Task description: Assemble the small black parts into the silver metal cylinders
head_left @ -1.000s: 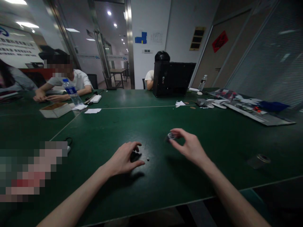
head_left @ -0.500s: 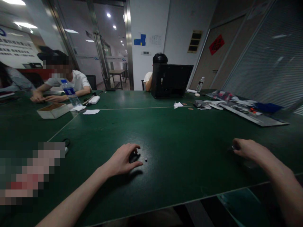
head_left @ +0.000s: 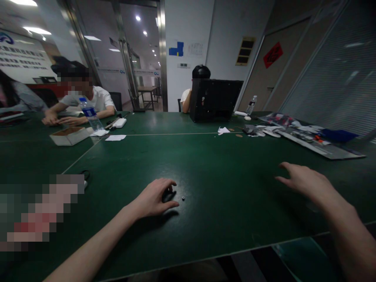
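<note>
My left hand (head_left: 154,197) rests on the green table (head_left: 205,168), fingers curled round a small dark part (head_left: 168,195) that is half hidden beneath them. Just right of it lies a tiny screw-like piece (head_left: 183,198). My right hand (head_left: 305,182) hovers low over the table at the right, fingers stretched out toward the left, with nothing in it. The small grey part it held earlier is out of sight.
A black monitor (head_left: 216,100) stands at the far side with a person behind it. Another person sits far left near a water bottle (head_left: 89,113) and a cardboard box (head_left: 69,135). Papers and packets (head_left: 305,137) lie far right. The table's front edge (head_left: 205,258) runs below my arms.
My right hand carried a small grey part from the table's middle out to the right, then opened and came away empty. My left hand has stayed on the dark part.
</note>
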`<control>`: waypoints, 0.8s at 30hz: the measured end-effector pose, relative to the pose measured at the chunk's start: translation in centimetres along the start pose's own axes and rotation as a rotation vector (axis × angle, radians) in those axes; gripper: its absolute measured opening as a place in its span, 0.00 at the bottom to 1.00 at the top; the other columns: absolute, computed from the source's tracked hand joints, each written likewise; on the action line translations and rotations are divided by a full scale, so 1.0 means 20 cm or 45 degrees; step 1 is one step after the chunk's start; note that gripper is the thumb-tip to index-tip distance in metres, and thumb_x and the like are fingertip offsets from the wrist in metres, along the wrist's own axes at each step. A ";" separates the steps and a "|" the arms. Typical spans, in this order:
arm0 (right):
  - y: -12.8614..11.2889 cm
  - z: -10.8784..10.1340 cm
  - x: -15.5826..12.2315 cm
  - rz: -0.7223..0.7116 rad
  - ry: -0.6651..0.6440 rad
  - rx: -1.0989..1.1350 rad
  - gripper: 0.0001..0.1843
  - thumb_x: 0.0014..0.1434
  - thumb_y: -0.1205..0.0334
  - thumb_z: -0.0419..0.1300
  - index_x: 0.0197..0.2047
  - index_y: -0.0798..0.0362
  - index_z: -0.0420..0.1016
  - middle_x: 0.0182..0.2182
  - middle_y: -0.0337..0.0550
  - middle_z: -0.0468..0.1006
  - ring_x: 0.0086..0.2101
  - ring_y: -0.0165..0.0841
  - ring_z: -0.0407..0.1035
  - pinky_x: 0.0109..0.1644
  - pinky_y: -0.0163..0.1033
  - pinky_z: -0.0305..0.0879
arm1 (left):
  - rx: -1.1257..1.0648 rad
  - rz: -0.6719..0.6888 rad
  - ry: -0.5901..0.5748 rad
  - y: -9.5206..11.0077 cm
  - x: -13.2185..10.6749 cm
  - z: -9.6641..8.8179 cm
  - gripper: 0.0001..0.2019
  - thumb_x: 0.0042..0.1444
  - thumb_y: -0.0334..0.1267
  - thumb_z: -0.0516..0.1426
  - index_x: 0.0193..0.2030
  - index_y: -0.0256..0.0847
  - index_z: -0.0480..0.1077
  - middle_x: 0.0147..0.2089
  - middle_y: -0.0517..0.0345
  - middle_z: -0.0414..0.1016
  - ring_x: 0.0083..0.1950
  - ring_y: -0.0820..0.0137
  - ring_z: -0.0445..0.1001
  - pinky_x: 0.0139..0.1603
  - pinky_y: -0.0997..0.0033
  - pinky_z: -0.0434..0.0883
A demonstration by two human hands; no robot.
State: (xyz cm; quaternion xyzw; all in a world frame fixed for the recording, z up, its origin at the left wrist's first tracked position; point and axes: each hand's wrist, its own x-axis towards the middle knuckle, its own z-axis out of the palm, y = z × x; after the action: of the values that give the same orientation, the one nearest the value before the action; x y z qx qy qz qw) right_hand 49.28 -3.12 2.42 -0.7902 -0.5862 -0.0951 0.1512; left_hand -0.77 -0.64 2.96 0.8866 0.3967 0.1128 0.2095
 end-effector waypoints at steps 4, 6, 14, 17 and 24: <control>-0.57 -0.09 -0.15 -0.486 -0.180 0.067 0.21 0.55 0.54 0.58 0.51 0.53 0.70 0.46 0.52 0.74 0.44 0.44 0.70 0.45 0.50 0.67 | -0.001 0.009 -0.028 -0.01 0.00 0.00 0.26 0.54 0.54 0.57 0.56 0.43 0.62 0.51 0.51 0.69 0.51 0.60 0.68 0.49 0.60 0.66; -0.86 -0.10 -0.26 -0.734 -0.353 0.214 0.19 0.57 0.56 0.57 0.51 0.52 0.71 0.47 0.49 0.74 0.45 0.40 0.69 0.48 0.46 0.66 | 0.018 0.012 -0.035 -0.01 0.01 0.01 0.25 0.54 0.54 0.57 0.54 0.43 0.63 0.50 0.51 0.69 0.50 0.60 0.68 0.48 0.60 0.66; -1.41 0.08 -0.36 -1.166 -0.643 0.376 0.13 0.56 0.63 0.57 0.46 0.54 0.72 0.40 0.48 0.75 0.40 0.38 0.70 0.41 0.39 0.63 | 0.090 0.069 -0.003 -0.03 0.01 0.02 0.22 0.53 0.51 0.59 0.51 0.42 0.65 0.47 0.51 0.70 0.46 0.61 0.68 0.47 0.62 0.66; -1.41 0.14 -0.34 -1.120 -0.680 0.530 0.08 0.58 0.65 0.56 0.40 0.54 0.74 0.37 0.46 0.75 0.37 0.34 0.69 0.40 0.37 0.61 | 0.088 0.083 -0.012 -0.04 0.01 0.02 0.22 0.53 0.51 0.59 0.51 0.42 0.65 0.47 0.51 0.70 0.46 0.61 0.68 0.47 0.62 0.66; -1.38 0.19 -0.36 -0.692 -1.055 1.547 0.07 0.56 0.61 0.60 0.36 0.56 0.73 0.29 0.40 0.74 0.28 0.26 0.66 0.34 0.33 0.61 | 0.086 0.091 -0.016 -0.03 0.01 0.02 0.22 0.54 0.51 0.58 0.51 0.43 0.65 0.50 0.51 0.69 0.48 0.60 0.68 0.49 0.61 0.66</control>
State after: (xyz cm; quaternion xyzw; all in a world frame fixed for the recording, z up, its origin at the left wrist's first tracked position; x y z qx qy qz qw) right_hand 20.66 -0.89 -0.05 -0.3689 -0.7171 0.5112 0.2974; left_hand -0.95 -0.21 2.34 0.9075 0.3670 0.1013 0.1776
